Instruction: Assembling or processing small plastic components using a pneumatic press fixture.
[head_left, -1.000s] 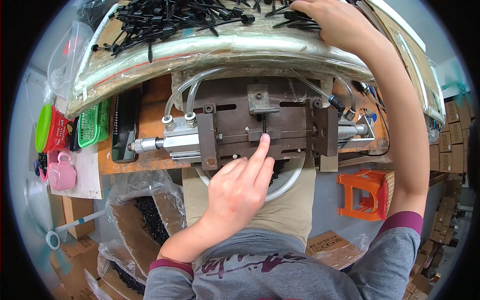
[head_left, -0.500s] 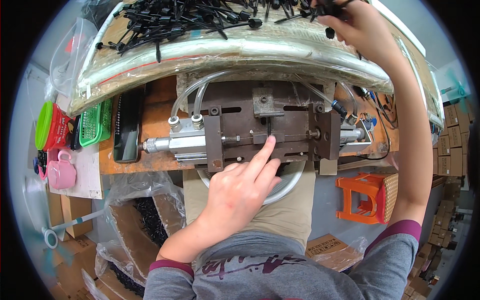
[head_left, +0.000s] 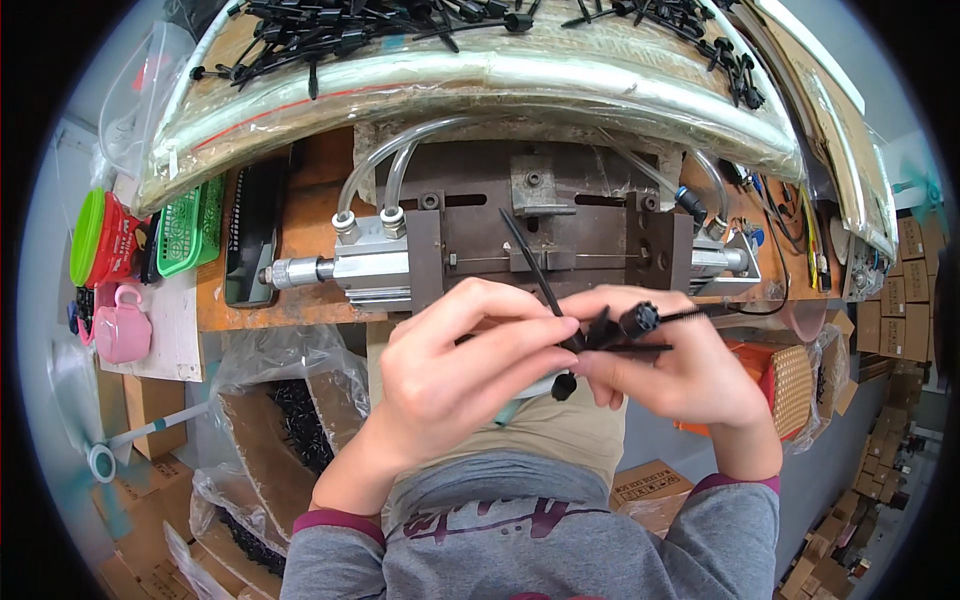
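Observation:
Both hands meet in front of a dark metal fixture (head_left: 580, 225). My left hand (head_left: 465, 365) is closed, pinching a slim black plastic rod (head_left: 533, 262) that slants up and left over the fixture's middle block. My right hand (head_left: 670, 360) is closed around a small bunch of black plastic rods with knobbed ends (head_left: 640, 320). The rods cross between the two hands, and fingers partly hide them. Behind the pinched rod, the fixture's small centre block (head_left: 560, 260) has a thin metal pin at each side.
A wrapped ledge (head_left: 480, 105) at the back carries a pile of black rods (head_left: 340, 35). Air cylinders (head_left: 370, 270) with clear hoses flank the fixture. A black tray (head_left: 250, 240) and green basket (head_left: 190, 225) stand left. An orange stool (head_left: 780, 390) is at right; open cartons (head_left: 265, 440) lie lower left.
My right hand has come down from the rod pile to the fixture's front with a bunch of rods. My left hand has moved back from the centre block and now grips a rod.

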